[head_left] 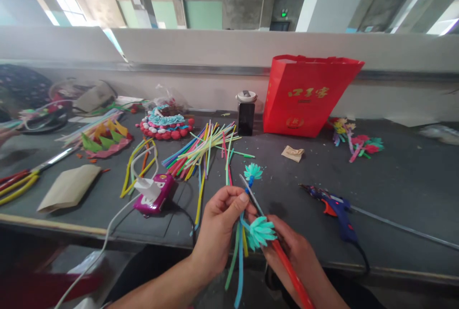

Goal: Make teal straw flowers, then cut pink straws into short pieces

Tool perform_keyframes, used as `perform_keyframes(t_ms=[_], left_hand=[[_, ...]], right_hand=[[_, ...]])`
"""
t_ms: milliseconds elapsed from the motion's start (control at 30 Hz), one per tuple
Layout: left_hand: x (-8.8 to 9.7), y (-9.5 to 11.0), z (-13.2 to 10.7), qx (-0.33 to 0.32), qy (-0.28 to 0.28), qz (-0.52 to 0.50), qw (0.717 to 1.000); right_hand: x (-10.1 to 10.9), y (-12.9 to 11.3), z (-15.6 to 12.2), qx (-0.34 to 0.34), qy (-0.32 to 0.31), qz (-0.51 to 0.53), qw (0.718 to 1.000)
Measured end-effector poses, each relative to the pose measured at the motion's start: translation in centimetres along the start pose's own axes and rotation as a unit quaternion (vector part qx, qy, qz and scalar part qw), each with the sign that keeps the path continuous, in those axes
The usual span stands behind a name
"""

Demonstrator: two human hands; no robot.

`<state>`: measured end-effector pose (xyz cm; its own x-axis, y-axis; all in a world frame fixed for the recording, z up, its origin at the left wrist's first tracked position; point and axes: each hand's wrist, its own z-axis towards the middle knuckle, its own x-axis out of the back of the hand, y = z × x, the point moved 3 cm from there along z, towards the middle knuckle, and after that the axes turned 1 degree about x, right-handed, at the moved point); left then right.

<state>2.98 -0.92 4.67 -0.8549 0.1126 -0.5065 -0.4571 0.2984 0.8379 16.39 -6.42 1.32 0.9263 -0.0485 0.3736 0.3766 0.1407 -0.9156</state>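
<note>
My left hand (227, 223) pinches a bundle of blue, green and yellow pipe cleaner stems (237, 256), which hang down in front of the table edge. A turquoise fluffy flower (261, 232) sits between my two hands. Just beyond my left fingertips shows a smaller turquoise flower (253, 171) on a dark blue stem. My right hand (296, 249) is closed round a pair of scissors with red handles (289, 268). Their metal blades point up and away, close beside my left fingertips and the blue stem. Whether the blades touch the stem I cannot tell.
Loose colored pipe cleaners (201, 151) lie mid-table, near a purple power adapter (158, 194). To the right rests a blue glue gun (337, 211) with its cord. A red bag (308, 98) and black phone (246, 118) stand behind. Large scissors (32, 180) lie left.
</note>
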Motion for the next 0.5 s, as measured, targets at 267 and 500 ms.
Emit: perform_keyframes(t_ms=[267,500], left_hand=[[0.48,-0.05,0.48,-0.038,0.007,0.038,0.999],[0.29,0.24,0.54,-0.083,0.015,0.093,0.992]], right_hand=[[0.31,-0.77,0.15,-0.086,-0.017,0.035,0.996],[0.37,-0.86,0.01,-0.084,-0.005,0.041,0.996]])
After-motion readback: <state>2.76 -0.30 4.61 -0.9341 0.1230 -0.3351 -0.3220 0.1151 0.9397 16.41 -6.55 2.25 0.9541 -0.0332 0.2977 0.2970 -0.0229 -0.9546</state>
